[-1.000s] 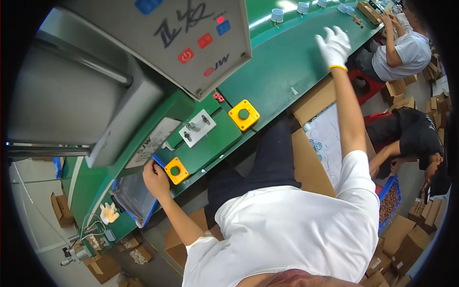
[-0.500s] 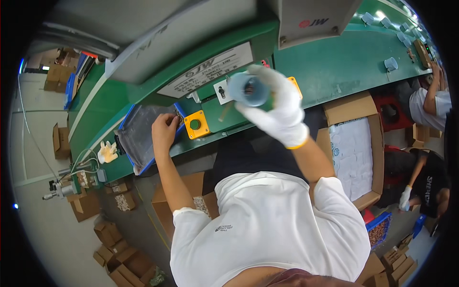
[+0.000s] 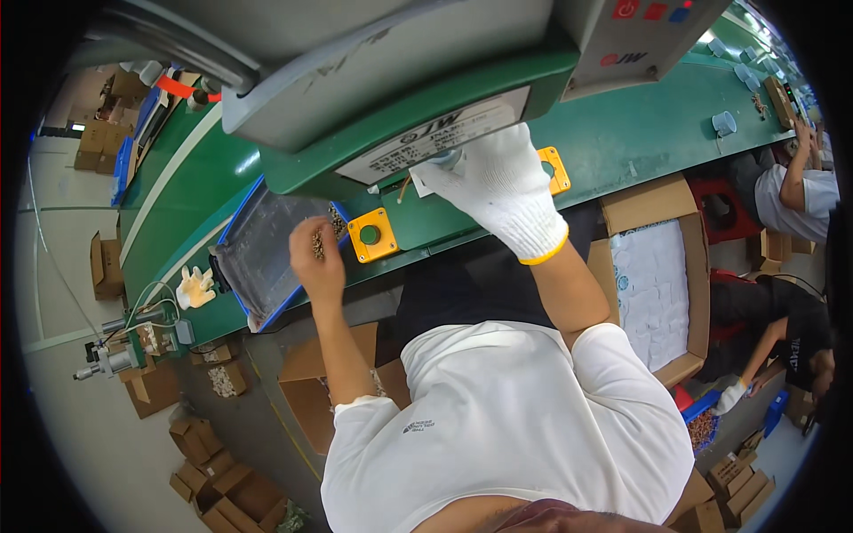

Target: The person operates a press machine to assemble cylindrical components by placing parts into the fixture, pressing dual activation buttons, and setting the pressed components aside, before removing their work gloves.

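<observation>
In the white knit glove, my right hand (image 3: 506,182) reaches under the green-and-grey machine head (image 3: 426,115). Its fingers are wrapped around a translucent blue plastic cup (image 3: 450,160), mostly hidden by the glove and the machine. My bare left hand (image 3: 320,275) is raised beside the front edge of a blue-rimmed tray (image 3: 253,240). Small brass-coloured metal parts (image 3: 317,245) show in its curled fingers. More such parts (image 3: 338,222) lie at the tray's right end. Between my hands sits a yellow switch box (image 3: 373,235) with a green button.
A second yellow switch box (image 3: 555,169) stands right of my glove. An open carton (image 3: 700,293) of white packets is at my right. Another blue cup (image 3: 724,123) rests on the green bench farther right, near co-workers. A loose glove (image 3: 195,287) lies left of the tray.
My right hand has moved the blue cup away from me, in under the machine head. My left hand has lifted off the tray's end with small metal parts in its fingers.
</observation>
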Motion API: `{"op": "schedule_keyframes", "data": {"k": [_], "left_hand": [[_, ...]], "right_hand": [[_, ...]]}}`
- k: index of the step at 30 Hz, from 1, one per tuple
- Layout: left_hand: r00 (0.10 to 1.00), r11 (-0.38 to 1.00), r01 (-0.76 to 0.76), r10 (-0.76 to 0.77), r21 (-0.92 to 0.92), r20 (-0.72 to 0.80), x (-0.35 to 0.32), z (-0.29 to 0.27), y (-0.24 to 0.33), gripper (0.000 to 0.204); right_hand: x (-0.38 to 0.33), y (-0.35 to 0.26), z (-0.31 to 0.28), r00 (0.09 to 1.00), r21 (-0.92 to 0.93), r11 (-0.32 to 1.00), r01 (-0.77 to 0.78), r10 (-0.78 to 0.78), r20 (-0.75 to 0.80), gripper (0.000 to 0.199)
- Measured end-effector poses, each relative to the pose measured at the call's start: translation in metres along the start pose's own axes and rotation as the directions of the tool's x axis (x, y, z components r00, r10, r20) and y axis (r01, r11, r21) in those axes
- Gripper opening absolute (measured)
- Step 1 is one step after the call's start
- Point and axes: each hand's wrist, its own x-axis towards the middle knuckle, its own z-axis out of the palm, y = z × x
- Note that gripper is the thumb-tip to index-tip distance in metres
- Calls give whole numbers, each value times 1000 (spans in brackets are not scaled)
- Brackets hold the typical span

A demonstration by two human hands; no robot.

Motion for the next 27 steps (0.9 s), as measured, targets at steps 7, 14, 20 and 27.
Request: {"op": "schedule_keyframes", "data": {"k": [7, 14, 20, 27], "left_hand": [[960, 951, -279, 276, -132, -40, -41, 31, 23, 11], [913, 913, -407, 407, -1, -28, -34, 35, 15, 13], [998, 900, -62, 59, -432, -22, -5, 38, 36, 8], [997, 834, -61, 76, -548, 4, 26, 29, 70, 15]], "right_hand": [[-63, 84, -18, 839, 7, 958, 287, -248, -485, 30], [-82, 128, -22, 936, 81, 975, 208, -174, -307, 26], [-99, 157, 12, 877, 434, 900, 42, 175, -448, 37], [-102, 159, 8, 928, 404, 915, 13, 140, -346, 41]]}}
